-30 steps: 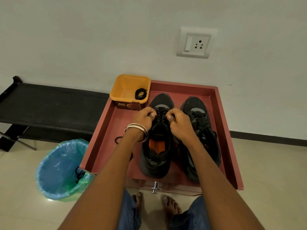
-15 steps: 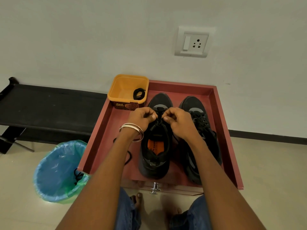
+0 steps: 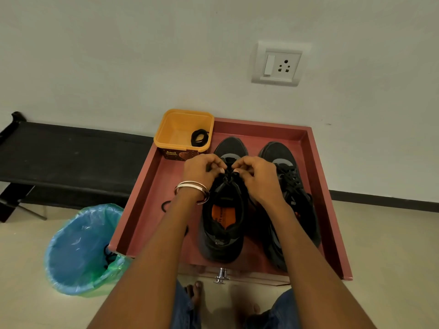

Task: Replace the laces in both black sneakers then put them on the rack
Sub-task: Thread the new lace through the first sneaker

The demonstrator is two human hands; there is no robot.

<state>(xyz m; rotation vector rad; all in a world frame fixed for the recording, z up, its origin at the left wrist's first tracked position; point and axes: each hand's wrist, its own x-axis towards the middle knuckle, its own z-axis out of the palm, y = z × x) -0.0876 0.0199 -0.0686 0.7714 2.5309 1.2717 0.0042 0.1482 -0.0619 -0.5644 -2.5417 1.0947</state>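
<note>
My two hands are together over the front part of the left black sneaker [image 3: 222,224]. My left hand [image 3: 202,170] and my right hand [image 3: 257,178] both have the fingers curled, and each one pinches the black lace [image 3: 228,173] near the lower eyelets of this shoe. The fingertips of the two hands are very near each other, almost touching. On my left wrist I wear some thin metal bangles [image 3: 192,189].

This sneaker stands in a reddish-brown drawer tray [image 3: 147,198], with its toe toward the wall, and I can see the orange insole inside it. Just beside it, on the right, stands the second black sneaker [image 3: 291,186], also with the toe toward the wall; its laces are already through the eyelets. The two shoes are side by side, very close, but I cannot tell if they touch.

At the back left corner of the tray sits a yellow tub [image 3: 177,129], and in it lies a coiled black lace [image 3: 199,138]. One more loose black lace [image 3: 166,205] lies on the tray floor left of my left arm, partly hidden by it.

On the floor, left of the tray, stands a bin with a blue-green bag [image 3: 76,248], and some black lace hangs at its rim. Behind it, along the wall, is a low black rack [image 3: 69,153]. On the wall above the tray is a white socket plate [image 3: 278,64].
</note>
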